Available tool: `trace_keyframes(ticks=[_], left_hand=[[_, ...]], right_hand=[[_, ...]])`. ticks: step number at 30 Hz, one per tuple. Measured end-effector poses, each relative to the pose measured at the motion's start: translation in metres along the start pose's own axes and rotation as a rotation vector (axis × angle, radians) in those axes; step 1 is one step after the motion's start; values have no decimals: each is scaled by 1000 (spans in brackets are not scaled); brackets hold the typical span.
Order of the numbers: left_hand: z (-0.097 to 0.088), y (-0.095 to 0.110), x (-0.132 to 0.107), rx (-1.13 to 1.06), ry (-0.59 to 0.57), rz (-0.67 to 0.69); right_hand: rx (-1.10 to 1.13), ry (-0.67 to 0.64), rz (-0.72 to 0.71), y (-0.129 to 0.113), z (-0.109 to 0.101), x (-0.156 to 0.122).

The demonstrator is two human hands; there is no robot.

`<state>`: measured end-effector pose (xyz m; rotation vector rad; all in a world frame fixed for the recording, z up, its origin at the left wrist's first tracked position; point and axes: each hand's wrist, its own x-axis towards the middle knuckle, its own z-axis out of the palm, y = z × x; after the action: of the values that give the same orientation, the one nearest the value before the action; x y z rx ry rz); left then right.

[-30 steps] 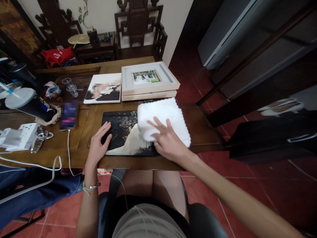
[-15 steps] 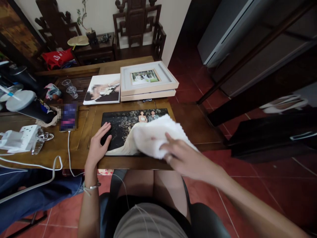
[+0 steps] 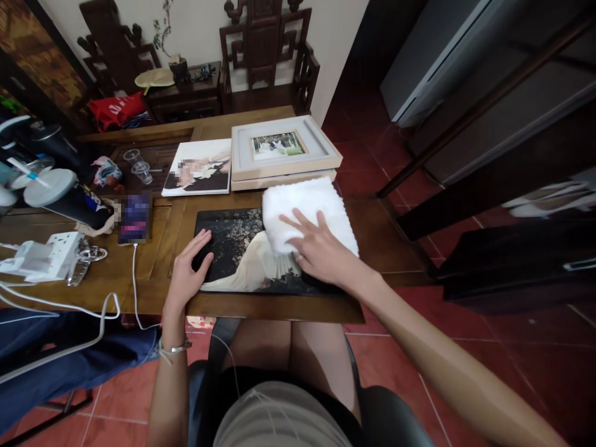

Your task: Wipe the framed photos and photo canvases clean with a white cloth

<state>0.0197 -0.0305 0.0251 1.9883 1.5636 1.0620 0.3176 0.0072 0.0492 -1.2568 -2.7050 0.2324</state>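
A dark photo panel [image 3: 228, 248] showing a couple in wedding clothes lies on the wooden table in front of me. My left hand [image 3: 190, 268] rests on its left edge with fingers stretched out, holding nothing. Over the panel's upper right part is a folded white towel [image 3: 321, 202], which hides the couple's upper bodies and hangs past the panel's right edge. My right hand [image 3: 321, 248] lies on the towel with fingers spread, pressing it down on the panel.
Behind the panel are a white-edged photo print [image 3: 198, 167] and stacked light wood picture frames [image 3: 286, 149]. To the left are a phone [image 3: 135, 217] on a charging cable, a lidded cup [image 3: 58, 195] with a straw, and a white power strip [image 3: 63, 254]. The table's front edge [image 3: 279, 308] runs close to my lap.
My right hand has moved the towel up on the panel. The towel now lies flatter, and its fingers have spread from a closer grip. My left hand stays on the panel's left edge.
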Motion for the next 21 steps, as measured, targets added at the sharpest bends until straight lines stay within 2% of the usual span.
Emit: trace_keyframes(ticks=[5, 8, 11, 15, 18, 21], left_hand=[[0, 2, 1, 16, -5, -10], [0, 1, 1, 20, -10, -2], [0, 0, 2, 21, -17, 14], [-1, -1, 1, 11, -15, 34], [-1, 0, 1, 4, -8, 33], [-1, 0, 0, -2, 2, 25]], right_hand=[[106, 26, -100, -38, -6, -65], [150, -18, -159, -42, -21, -78], [136, -57, -131, -25, -37, -59], [83, -82, 19, 13, -50, -4], [95, -68, 62, 35, -56, 36], [129, -49, 80, 42, -52, 55]])
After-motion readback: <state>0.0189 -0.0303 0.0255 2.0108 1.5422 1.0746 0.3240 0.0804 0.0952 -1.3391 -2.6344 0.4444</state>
